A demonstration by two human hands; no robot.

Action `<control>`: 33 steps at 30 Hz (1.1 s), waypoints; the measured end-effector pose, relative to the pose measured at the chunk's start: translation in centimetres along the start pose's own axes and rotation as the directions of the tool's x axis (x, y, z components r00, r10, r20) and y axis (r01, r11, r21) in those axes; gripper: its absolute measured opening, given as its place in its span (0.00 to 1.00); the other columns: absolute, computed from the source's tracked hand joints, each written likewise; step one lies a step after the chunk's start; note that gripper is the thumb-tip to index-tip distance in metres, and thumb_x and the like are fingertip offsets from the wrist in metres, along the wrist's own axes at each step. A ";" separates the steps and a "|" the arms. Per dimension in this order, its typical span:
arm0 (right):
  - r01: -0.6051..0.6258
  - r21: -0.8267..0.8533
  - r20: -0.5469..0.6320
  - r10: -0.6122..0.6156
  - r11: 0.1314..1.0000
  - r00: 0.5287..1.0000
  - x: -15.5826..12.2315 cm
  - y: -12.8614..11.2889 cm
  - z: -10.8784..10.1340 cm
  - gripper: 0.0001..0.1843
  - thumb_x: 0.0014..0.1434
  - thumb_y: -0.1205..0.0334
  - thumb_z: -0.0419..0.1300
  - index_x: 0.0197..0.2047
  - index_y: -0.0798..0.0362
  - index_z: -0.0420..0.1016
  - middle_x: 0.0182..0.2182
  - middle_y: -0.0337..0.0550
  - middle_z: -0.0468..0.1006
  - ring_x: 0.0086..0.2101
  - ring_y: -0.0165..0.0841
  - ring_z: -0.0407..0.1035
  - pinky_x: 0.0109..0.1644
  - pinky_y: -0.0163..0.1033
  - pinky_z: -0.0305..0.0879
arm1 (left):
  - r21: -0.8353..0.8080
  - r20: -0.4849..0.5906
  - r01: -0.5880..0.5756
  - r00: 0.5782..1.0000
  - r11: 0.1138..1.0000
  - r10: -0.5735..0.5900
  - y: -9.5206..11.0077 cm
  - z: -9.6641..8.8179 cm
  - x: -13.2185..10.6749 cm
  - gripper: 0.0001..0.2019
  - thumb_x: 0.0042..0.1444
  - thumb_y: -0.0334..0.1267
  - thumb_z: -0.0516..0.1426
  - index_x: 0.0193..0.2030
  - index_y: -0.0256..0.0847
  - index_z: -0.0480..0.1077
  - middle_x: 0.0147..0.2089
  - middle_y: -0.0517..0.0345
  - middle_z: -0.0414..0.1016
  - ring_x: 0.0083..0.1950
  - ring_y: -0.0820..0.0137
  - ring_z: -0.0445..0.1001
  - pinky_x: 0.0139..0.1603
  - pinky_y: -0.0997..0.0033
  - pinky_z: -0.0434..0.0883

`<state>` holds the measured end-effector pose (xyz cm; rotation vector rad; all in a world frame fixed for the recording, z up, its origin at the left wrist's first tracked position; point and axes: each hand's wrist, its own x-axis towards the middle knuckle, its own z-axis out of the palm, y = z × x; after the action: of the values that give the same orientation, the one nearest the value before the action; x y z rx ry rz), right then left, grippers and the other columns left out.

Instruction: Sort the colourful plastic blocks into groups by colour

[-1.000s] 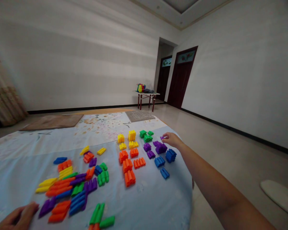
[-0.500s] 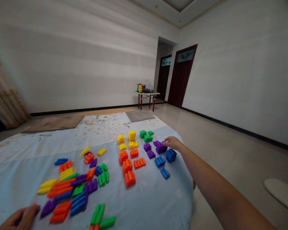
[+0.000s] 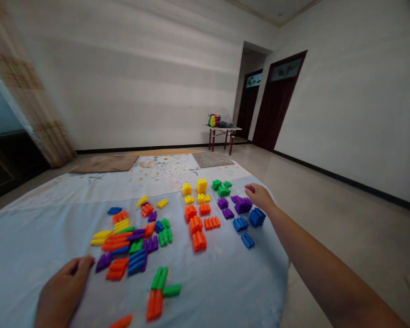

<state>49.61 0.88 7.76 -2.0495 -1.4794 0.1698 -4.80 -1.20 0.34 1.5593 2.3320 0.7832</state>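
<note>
View shifted; pale blue sheet

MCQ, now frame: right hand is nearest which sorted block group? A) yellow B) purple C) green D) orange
B: the right hand sits right beside the purple blocks at the far right of the light blue cloth; no block shows in its fingers.

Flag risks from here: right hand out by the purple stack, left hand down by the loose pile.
1. The right hand sits beside the purple stack, with the blue group just below the wrist; the arm could knock either.
2. Those groups lie near the cloth's edge; a nudged piece might fall off.
3. The left hand rests by the loose pile and could scatter it.
</note>
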 end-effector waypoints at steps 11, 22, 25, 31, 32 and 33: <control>0.547 0.400 0.222 -0.656 0.736 0.721 -11.2 -14.8 9.3 0.11 0.58 0.67 0.55 0.44 0.55 0.74 0.37 0.45 0.77 0.36 0.31 0.70 0.44 0.36 0.65 | -0.078 -0.001 -0.008 1.000 0.997 0.008 1.0 -0.6 -1.6 0.18 0.52 0.51 0.47 0.31 0.42 0.72 0.30 0.54 0.74 0.33 0.64 0.70 0.33 0.69 0.63; 0.738 0.066 0.544 -0.644 0.672 0.538 -10.9 -18.1 13.8 0.26 0.53 0.72 0.55 0.56 0.52 0.67 0.51 0.51 0.72 0.50 0.40 0.66 0.51 0.44 0.62 | -0.094 0.025 -0.012 1.000 0.995 0.014 0.9 -0.8 -1.9 0.19 0.54 0.52 0.46 0.31 0.42 0.71 0.30 0.53 0.74 0.34 0.64 0.70 0.34 0.69 0.62; 0.727 0.004 0.568 -0.600 0.687 0.563 -11.2 -18.5 13.1 0.21 0.53 0.59 0.60 0.51 0.53 0.72 0.46 0.52 0.74 0.46 0.43 0.69 0.47 0.44 0.65 | -0.110 0.025 -0.015 1.000 0.994 0.018 1.0 -0.8 -1.9 0.18 0.54 0.51 0.47 0.31 0.42 0.71 0.30 0.53 0.74 0.34 0.64 0.70 0.34 0.69 0.63; 0.699 -0.056 0.583 -0.545 0.713 0.602 -12.1 -19.1 11.7 0.23 0.53 0.44 0.60 0.44 0.53 0.75 0.40 0.52 0.78 0.41 0.43 0.72 0.42 0.44 0.68 | -0.098 0.044 -0.012 0.999 0.995 0.017 0.5 -0.5 -1.2 0.20 0.54 0.53 0.46 0.32 0.42 0.71 0.31 0.53 0.74 0.35 0.63 0.71 0.35 0.68 0.64; 0.705 -0.053 0.568 -0.559 0.707 0.604 -12.1 -19.2 11.7 0.23 0.53 0.45 0.60 0.45 0.52 0.75 0.41 0.52 0.77 0.42 0.43 0.72 0.42 0.43 0.68 | -0.097 0.053 -0.005 0.999 0.995 0.010 0.4 -0.5 -1.1 0.20 0.54 0.53 0.46 0.33 0.43 0.71 0.32 0.52 0.75 0.36 0.62 0.71 0.36 0.67 0.64; 0.715 -0.052 0.550 -0.577 0.697 0.604 -12.0 -19.2 11.6 0.22 0.53 0.46 0.60 0.46 0.51 0.75 0.42 0.51 0.77 0.43 0.43 0.72 0.43 0.43 0.68 | -0.094 0.064 0.008 0.998 0.996 -0.002 0.4 -0.4 -1.0 0.19 0.53 0.53 0.46 0.34 0.43 0.71 0.33 0.52 0.75 0.36 0.62 0.71 0.36 0.67 0.65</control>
<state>24.34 -1.52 5.74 -1.5421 -2.6310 0.2116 -4.30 -2.13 0.79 1.5165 2.2195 0.8170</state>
